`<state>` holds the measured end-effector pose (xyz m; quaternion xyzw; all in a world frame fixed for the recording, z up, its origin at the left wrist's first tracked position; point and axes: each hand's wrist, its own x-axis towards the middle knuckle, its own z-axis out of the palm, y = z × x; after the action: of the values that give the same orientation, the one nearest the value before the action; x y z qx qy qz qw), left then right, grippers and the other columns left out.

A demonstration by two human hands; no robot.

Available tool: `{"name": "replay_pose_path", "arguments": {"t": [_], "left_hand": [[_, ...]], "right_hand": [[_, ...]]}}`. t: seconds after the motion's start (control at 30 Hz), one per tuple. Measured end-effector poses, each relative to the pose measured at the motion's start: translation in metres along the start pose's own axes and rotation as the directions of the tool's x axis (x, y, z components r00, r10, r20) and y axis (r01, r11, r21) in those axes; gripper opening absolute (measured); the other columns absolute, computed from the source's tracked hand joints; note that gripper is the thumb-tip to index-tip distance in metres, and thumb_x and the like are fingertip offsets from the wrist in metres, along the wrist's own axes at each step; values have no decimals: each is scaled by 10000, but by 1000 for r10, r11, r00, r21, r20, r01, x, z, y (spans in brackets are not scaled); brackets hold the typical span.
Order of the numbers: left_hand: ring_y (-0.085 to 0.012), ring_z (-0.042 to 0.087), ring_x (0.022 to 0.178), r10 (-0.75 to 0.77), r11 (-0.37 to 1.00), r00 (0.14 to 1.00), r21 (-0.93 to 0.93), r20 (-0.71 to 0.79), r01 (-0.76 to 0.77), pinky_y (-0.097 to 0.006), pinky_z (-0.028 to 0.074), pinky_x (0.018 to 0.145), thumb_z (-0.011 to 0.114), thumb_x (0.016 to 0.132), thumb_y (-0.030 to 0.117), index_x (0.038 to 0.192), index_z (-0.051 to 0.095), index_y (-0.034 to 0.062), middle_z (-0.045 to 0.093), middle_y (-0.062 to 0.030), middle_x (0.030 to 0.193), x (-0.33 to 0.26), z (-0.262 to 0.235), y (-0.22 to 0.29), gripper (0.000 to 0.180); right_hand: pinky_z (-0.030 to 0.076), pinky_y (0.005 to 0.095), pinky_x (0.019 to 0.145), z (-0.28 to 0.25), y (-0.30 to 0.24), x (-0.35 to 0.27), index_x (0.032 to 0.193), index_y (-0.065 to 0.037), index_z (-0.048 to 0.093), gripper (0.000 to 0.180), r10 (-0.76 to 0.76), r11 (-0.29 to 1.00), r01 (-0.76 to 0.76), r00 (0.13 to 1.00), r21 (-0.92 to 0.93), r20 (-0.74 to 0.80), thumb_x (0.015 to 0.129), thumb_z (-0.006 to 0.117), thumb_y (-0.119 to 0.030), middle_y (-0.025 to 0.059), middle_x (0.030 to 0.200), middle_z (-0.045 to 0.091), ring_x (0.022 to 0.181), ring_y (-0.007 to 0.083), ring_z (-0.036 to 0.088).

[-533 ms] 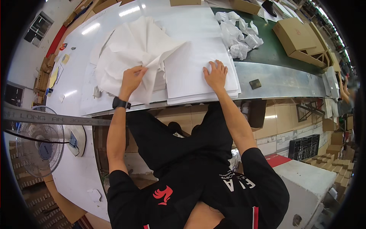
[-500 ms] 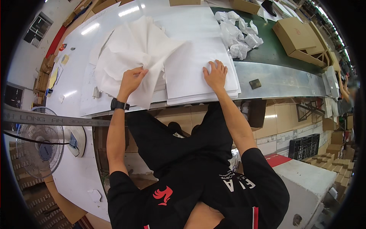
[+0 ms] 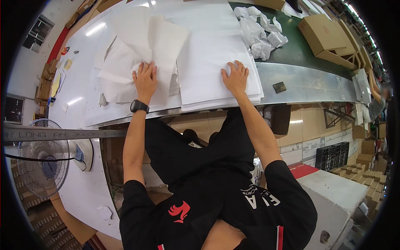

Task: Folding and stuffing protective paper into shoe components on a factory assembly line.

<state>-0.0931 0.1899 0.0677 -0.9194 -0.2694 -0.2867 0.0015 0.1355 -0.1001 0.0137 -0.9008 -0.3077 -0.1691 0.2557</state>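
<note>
My left hand [image 3: 145, 82] lies on a loose, rumpled pile of thin white paper sheets [image 3: 121, 71], its fingers stretched out and slightly apart. That pile fans out and stands up in soft folds behind the fingers. To the right, a flat stack of white paper sheets [image 3: 202, 75] lies with its edges fairly even near the front of the table. My right hand [image 3: 236, 78] rests on that stack's right side with its fingers spread. Neither hand grips a sheet.
Crumpled white paper bundles [image 3: 260, 33] lie on a green surface [image 3: 300, 54] at the back right, near an open brown cardboard box [image 3: 325, 37]. A small dark block [image 3: 279, 87] sits on the metal edge. A fan [image 3: 43, 162] stands at left. Another person [image 3: 377, 100] is far right.
My left hand has let go of the pinched sheet and now lies flat on the rumpled pile. The sheet has swung left, off the flat stack. My right hand stays nearly in place.
</note>
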Motion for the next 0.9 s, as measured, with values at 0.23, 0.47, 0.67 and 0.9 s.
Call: {"name": "replay_pose_path", "arguments": {"t": [0.23,0.47,0.67,0.9], "left_hand": [[-291,471,1378,-205,975,978,102,50,199,-643,261,1122,463,1031,438,1303,667,180,610,-58,1401,47,12,-20,426],[-280,499,1364,-222,975,975,31,22,221,-644,274,1116,471,1035,425,1237,711,201,665,-71,1323,57,19,-28,386],[-333,665,1035,-232,973,965,-32,-123,230,-526,440,936,460,1042,411,1113,734,132,724,-111,1081,64,13,-38,398],[-369,617,655,-455,845,868,-403,-198,351,-448,459,632,544,1015,328,934,717,12,668,-211,742,84,-13,-55,369]], "right_hand": [[229,560,1175,1,-3,1,1238,-105,663,473,-2,1000,2,1000,4,1,879,661,-412,174,1406,518,1364,340,419],[229,561,1174,0,-2,3,1237,-104,661,472,-6,1000,6,1000,3,-25,877,664,-409,180,1395,532,1359,349,429],[220,565,1179,-1,-5,3,1238,-100,660,471,5,1000,-5,1000,27,-2,879,660,-405,192,1415,523,1376,363,417],[234,570,1174,-1,-10,4,1238,-104,657,459,2,999,-1,1000,34,-1,882,662,-395,183,1408,518,1371,354,413]]}}
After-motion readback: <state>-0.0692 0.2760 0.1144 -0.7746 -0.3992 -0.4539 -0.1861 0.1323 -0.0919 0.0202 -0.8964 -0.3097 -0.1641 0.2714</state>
